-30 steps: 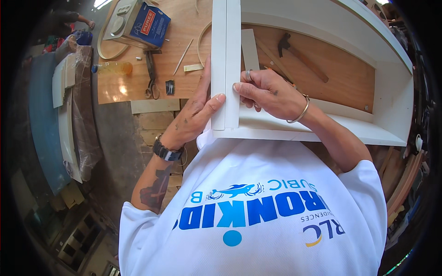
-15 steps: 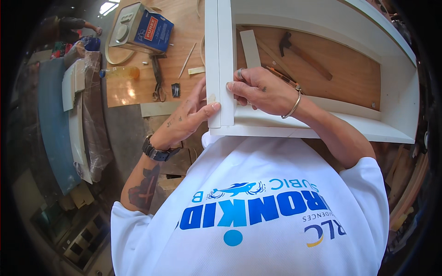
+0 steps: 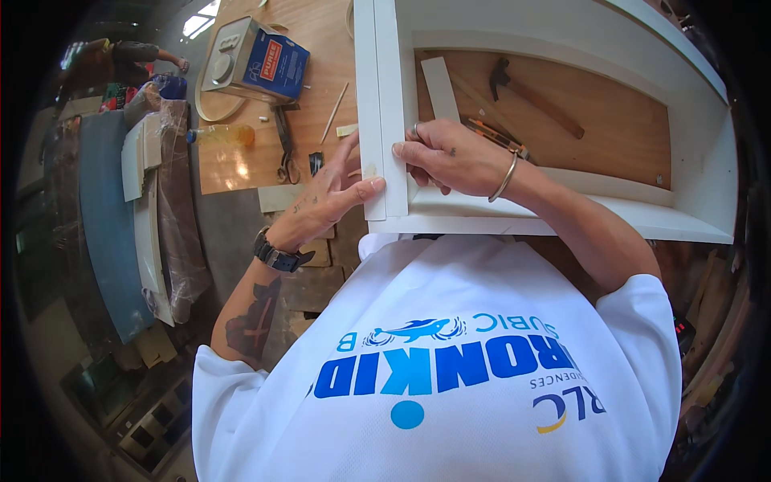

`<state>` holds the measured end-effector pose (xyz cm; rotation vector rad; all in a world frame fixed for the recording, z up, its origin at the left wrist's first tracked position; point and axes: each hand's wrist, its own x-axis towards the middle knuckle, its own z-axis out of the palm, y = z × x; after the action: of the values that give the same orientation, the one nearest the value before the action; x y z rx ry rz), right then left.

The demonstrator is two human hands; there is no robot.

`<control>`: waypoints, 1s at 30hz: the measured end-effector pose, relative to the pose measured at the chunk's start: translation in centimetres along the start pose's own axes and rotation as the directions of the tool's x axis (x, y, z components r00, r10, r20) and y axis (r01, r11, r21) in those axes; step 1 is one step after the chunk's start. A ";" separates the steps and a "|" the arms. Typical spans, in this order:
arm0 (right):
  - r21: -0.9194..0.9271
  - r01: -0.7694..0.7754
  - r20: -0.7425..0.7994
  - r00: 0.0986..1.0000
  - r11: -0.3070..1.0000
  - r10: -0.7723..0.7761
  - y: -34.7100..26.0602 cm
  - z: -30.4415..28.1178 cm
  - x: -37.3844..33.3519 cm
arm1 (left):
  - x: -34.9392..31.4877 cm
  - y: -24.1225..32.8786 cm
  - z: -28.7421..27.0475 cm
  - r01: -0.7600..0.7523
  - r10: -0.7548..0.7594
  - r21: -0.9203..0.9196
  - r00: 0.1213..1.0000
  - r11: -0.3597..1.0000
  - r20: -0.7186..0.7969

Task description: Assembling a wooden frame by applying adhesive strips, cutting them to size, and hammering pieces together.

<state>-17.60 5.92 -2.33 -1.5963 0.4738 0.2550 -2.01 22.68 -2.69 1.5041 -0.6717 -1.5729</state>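
Note:
A white open cabinet frame [image 3: 578, 226] lies on the wooden table in front of me. Along its left side run two white boards side by side, an outer strip [image 3: 370, 104] and an inner one [image 3: 392, 96]. My left hand [image 3: 325, 199] grips the outer strip near its close end, thumb on top and fingers partly hidden behind it. From inside the frame, my right hand [image 3: 466, 161] pinches the inner board, its thumb on the upper edge and its fingertips partly out of sight. A hammer [image 3: 546, 104] and a loose white strip [image 3: 439, 88] lie inside the frame.
Left of the frame, the table [image 3: 321, 48] bears a blue-and-white tin [image 3: 273, 63], scissors [image 3: 286, 149], a bottle of yellowish liquid [image 3: 223, 135] and a thin stick [image 3: 335, 112]. Plastic-wrapped panels [image 3: 178, 233] stand further left. Another person's arm [image 3: 165, 55] shows at the far left.
My view has shifted slightly, so the table things sit a little further right and more of the other person shows. Both hands keep their places on the boards.

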 end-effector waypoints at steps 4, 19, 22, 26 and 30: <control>0.003 -0.017 0.016 1.000 1.000 0.016 -0.3 -0.1 -0.4 | 0.4 0.1 0.1 0.048 -0.050 0.024 0.996 0.999 0.070; 0.028 -0.055 0.029 0.998 0.998 0.055 -0.1 -0.2 -0.1 | -0.3 -1.1 1.1 -0.083 0.076 -0.136 0.996 0.987 -0.054; 0.083 -0.031 0.011 0.999 0.996 0.030 0.7 0.2 -0.4 | -0.6 -0.9 1.4 -0.085 0.082 -0.145 0.996 0.986 -0.028; 0.103 -0.077 0.007 0.997 0.992 0.076 0.5 0.2 -0.5 | 0.3 -1.5 1.6 -0.075 0.077 -0.096 0.997 0.993 0.017; 0.114 -0.083 0.034 0.996 0.990 0.079 -0.1 -0.1 -0.9 | 2.2 -2.0 3.2 -0.229 0.256 0.144 0.943 0.963 -0.212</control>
<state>-18.33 5.96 -1.79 -1.4603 0.5221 0.3071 -5.36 21.34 -5.09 1.5917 -0.7939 -1.1706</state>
